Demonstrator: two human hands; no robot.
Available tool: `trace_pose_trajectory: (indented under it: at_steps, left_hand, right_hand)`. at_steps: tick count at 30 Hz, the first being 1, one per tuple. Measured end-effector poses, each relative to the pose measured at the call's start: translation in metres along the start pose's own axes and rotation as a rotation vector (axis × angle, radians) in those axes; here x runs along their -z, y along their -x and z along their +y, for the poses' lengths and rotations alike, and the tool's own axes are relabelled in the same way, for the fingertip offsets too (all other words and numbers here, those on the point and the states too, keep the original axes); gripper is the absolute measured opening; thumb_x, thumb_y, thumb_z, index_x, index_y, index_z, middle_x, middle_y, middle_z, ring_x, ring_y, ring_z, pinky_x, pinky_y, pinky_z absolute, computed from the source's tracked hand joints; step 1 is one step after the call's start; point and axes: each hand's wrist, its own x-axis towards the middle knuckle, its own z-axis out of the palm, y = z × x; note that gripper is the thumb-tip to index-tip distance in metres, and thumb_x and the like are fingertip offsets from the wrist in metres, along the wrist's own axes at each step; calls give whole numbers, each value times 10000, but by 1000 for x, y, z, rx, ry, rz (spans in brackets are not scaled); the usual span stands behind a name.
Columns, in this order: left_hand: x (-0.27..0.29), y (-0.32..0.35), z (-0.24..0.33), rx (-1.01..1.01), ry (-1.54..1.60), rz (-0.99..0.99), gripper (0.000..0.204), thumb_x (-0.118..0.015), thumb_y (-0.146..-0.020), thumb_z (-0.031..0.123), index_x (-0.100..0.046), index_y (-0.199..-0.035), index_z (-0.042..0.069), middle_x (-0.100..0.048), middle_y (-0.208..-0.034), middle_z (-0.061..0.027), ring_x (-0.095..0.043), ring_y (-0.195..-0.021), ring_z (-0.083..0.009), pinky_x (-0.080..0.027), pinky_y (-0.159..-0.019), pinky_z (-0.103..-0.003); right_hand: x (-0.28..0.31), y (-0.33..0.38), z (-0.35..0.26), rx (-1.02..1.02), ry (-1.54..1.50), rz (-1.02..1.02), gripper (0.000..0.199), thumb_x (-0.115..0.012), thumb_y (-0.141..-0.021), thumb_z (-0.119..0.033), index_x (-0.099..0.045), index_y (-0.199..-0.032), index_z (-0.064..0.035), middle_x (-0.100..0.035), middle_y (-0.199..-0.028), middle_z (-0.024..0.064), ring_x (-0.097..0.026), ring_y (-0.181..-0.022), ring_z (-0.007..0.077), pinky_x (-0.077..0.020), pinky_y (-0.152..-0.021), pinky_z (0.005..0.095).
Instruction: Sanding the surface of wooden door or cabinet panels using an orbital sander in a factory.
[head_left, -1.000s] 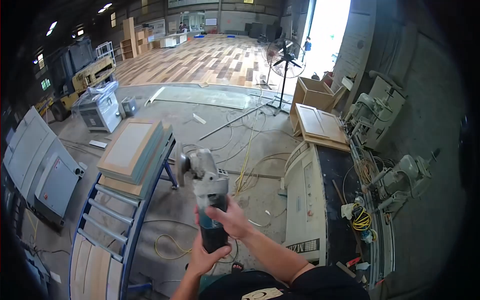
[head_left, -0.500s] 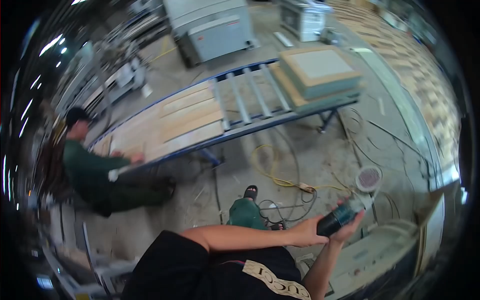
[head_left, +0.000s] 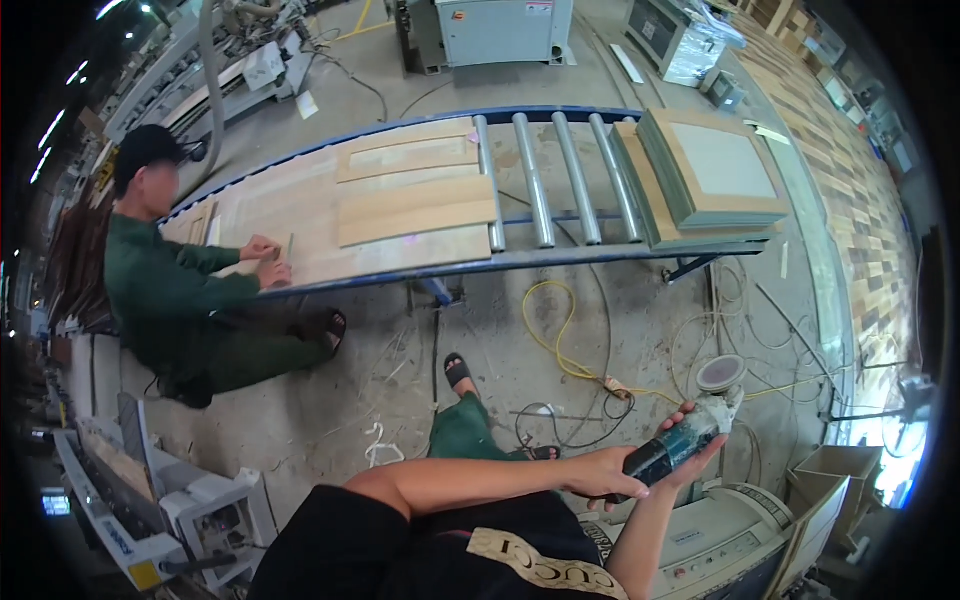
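Observation:
An angle grinder (head_left: 668, 452) with a dark green and black body is held in both hands, off to the right of my body. Its round, pale-rimmed disc (head_left: 721, 373) points up and away from me. My left hand (head_left: 607, 474) wraps the black rear end of the body. Cradling the tool from below near its grey head is my right hand (head_left: 697, 462), its fingertips showing on the far side. The parts of both palms under the grinder are hidden.
A blue-framed roller conveyor (head_left: 540, 180) ahead carries flat wooden panels (head_left: 415, 212) and stacked framed boards (head_left: 715, 175). At left, a co-worker (head_left: 165, 270) in green handles small pieces on it. Yellow and dark cables (head_left: 560, 345) loop across the floor. A control-panel machine (head_left: 710, 540) stands lower right.
The view has swung, so the conveyor and co-worker sit higher in the picture. The grinder stays in both hands, tilted slightly differently. The co-worker's head has lifted a little.

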Motion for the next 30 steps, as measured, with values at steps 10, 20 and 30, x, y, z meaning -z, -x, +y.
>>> trace_pose_trajectory:
  at_steps: [10, 20, 30]
  left_hand:
    - [150, 59, 77, 34, -303, -36, 567, -826, -915, 435, -616, -1262, 39, -715, -934, -48, -678, -806, -141, -562, -728, -330]
    - [234, 101, 67, -27, -333, -46, 566, -771, -991, 333, -556, -1417, 29, -687, -1130, -54, -647, -1002, -120, -526, -880, -301]
    - [446, 206, -1, 81, -227, 748, 410, -681, -1049, 350, -618, -1342, 70, -676, -1111, -50, -642, -930, -130, -534, -829, -297]
  right_hand:
    - [-106, -75, 127, -88, 29, 98, 842, -576, -1005, -670, -497, -1449, 41, -688, -1250, 173, -733, -970, 312, -598, -912, 450]
    - [-176, -104, 183, 7, 478, 85, 761, -689, -969, -589, -544, -1382, 33, -715, -1176, 172, -746, -1019, 289, -626, -886, 424]
    - [-119, -217, 217, -193, 624, 110, 702, -737, -963, -492, -554, -1362, 55, -708, -1192, 187, -756, -975, 285, -638, -868, 430]
